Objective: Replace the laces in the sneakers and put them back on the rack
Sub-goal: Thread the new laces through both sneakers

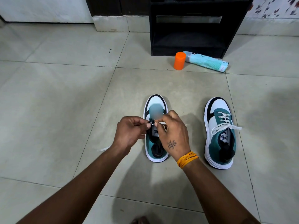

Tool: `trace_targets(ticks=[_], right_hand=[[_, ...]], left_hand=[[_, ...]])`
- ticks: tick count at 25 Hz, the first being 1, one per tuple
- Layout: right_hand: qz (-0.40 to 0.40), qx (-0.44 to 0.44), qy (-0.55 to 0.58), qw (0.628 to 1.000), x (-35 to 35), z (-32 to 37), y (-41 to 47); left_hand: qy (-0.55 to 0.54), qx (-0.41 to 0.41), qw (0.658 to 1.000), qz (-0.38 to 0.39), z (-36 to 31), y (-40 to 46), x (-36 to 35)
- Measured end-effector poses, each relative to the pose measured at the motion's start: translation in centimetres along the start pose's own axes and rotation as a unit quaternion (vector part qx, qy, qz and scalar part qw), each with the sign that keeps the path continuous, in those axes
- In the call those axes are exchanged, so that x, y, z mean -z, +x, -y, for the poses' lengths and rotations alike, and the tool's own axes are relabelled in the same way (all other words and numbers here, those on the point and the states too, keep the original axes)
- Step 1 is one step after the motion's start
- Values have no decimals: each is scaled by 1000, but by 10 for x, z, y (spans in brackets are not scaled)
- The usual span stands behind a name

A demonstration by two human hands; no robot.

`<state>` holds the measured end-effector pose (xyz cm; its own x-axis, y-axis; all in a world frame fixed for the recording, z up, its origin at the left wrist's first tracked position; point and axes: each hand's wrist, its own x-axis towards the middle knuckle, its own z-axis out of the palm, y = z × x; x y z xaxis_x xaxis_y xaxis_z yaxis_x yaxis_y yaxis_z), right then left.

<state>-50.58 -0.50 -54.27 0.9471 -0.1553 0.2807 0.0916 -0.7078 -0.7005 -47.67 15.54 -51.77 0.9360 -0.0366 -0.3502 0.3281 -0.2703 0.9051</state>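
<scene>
Lace (155,124) pinched between both hands' grips.

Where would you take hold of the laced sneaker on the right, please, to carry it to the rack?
I would grip the laced sneaker at its heel collar, coming down from above at the near end. It stands upright on the floor with its toe pointing away, so the open collar faces up for fingers to hook inside, with the thumb on the heel outside. That also avoids its tied bow.
</scene>
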Motion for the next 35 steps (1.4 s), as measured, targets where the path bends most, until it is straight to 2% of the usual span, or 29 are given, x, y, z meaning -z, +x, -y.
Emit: trace_targets(ticks=[7, 12, 16, 18, 20, 22, 23, 25, 27, 29, 31, 33, 34, 35], right_hand=[[1, -23, 35, 999, -11, -1, 1], [-6, -50, 94, 994, -14, -4, 2], [-28, -52, 128, 990, -11, -3, -4], [-57, -59, 114, 990, -6, -2, -10], [-77, -72, 96, 990, -4, -4, -18], [-86, -99, 106, 986, -7, -7, -25], [-89, -109, 114, 983, -8, -9, -26], [-95, -114, 126, 981, -12, -10, -26], [-99, -110, 129, 981, -13, -9, -27], [-99, -106, 130, 981, -13, -9, -27], [-97, -103, 136, 981, -13, -11, -27], [-100, -102, 139, 980, -13, -13, -29], [-102, -103, 138, 980, -13, -12, -29], [-103, -104, 138, 980, -13, -12, -30]], left_hand=[[8, -9, 1000, 13, 1, 1, 0], [36, -49, 998, 27, 3, 6, 6], [64, -94, 994, -5, 6, 7, 3], [116, -101, 988, -27, 12, 10, 8], [272, -89, 958, -16, 21, 18, 20], [446, -44, 894, 21, 27, 22, 31], [490, -34, 871, 26, 30, 22, 34], [486, -83, 870, 6, 34, 21, 35], [403, -212, 890, -26, 29, 15, 27], [342, -308, 888, -8, 20, 14, 17], [330, -338, 881, 2, 16, 16, 10], [391, -302, 869, -22, 20, 21, 13], [466, -244, 850, -17, 21, 24, 17], [555, -162, 815, 12, 19, 25, 22]])
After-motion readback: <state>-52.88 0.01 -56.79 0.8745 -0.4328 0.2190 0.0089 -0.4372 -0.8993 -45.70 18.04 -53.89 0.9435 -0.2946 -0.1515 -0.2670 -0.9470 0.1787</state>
